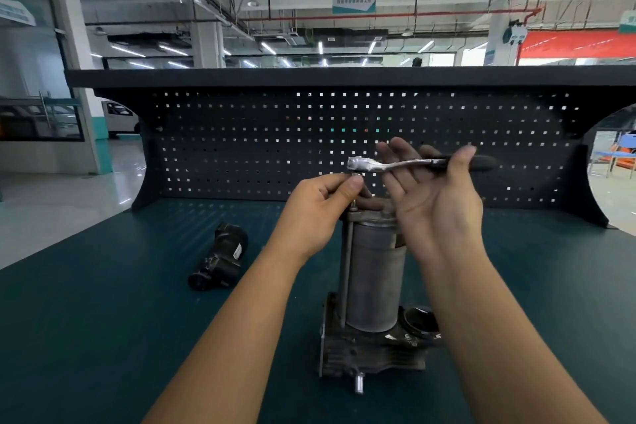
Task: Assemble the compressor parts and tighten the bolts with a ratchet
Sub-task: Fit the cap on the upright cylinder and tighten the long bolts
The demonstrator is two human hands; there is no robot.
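Observation:
The compressor stands upright on the bench: a grey cylinder on a dark cast base, with a long bolt running down its left side. My left hand pinches the socket under the ratchet head, right above the bolt's top end. The chrome ratchet with a black handle lies level over the compressor's top. My right hand has it by the handle between the thumb and the palm, with the fingers spread straight.
A black compressor part lies on its side on the teal mat, left of the compressor. A dark pegboard closes the back of the bench. A shelf edge runs above it.

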